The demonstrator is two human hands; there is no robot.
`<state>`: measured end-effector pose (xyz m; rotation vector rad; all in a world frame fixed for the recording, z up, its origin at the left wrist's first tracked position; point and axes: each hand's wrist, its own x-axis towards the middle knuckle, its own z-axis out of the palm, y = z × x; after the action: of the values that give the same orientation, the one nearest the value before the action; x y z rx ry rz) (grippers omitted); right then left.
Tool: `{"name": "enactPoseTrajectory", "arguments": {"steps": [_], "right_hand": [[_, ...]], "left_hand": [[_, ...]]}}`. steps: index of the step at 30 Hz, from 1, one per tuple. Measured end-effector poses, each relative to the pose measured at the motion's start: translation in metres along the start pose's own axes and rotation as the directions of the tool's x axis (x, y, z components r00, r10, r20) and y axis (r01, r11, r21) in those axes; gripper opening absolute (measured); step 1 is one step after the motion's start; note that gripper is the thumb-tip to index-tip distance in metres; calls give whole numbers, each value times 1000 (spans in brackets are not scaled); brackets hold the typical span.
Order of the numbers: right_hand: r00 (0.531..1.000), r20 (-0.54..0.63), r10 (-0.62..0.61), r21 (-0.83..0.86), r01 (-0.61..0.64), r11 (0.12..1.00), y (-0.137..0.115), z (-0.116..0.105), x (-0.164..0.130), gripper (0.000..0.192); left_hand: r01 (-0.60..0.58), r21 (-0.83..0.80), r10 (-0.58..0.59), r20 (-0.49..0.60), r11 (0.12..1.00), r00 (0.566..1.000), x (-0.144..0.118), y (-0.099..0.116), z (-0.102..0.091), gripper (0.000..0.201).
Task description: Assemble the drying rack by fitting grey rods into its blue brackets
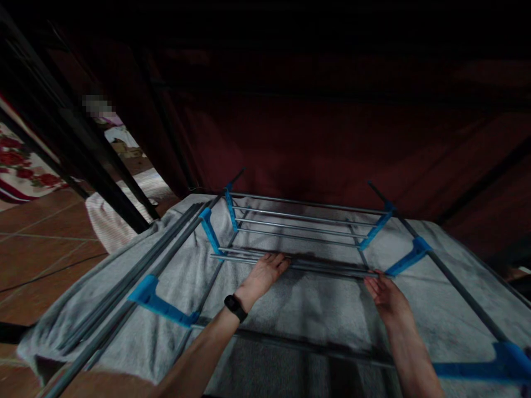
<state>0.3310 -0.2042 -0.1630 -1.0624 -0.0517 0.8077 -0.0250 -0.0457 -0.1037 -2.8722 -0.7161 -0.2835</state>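
Fingers [279, 262] of the left hand [265, 275] lie stretched forward and close together, their tips resting on a bundle of grey metal rods [290, 262]; whether they curl around the rods cannot be told in the dim light. Behind everything hangs a dark red curtain [332, 138], the largest thing in view. Below it a grey towel-like cloth [290, 304] covers the flat surface where the work lies. On the cloth rests a metal rack frame [307, 221] of long grey tubes joined by blue plastic connectors [161, 304], its rungs running crosswise. The bundle of rods lies across the frame, just in front of the rungs. At the bundle's right end the right hand [388, 298] touches the rods, fingers together and bent at the tips. A black wristband [235, 307] sits on the left wrist.
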Motion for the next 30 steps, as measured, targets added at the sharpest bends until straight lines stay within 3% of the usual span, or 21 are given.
{"name": "enactPoseTrajectory", "arguments": {"steps": [9, 30], "right_hand": [[1000, -20, 1, 9, -1, 1000, 1, -6, 6, 17], [995, -71, -73, -51, 69, 996, 7, -6, 7, 20]], "left_hand": [[-2, -22, 2, 0, 1000, 1000, 10, 0, -8, 44], [53, -237, -61, -24, 970, 998, 19, -6, 9, 49]]}}
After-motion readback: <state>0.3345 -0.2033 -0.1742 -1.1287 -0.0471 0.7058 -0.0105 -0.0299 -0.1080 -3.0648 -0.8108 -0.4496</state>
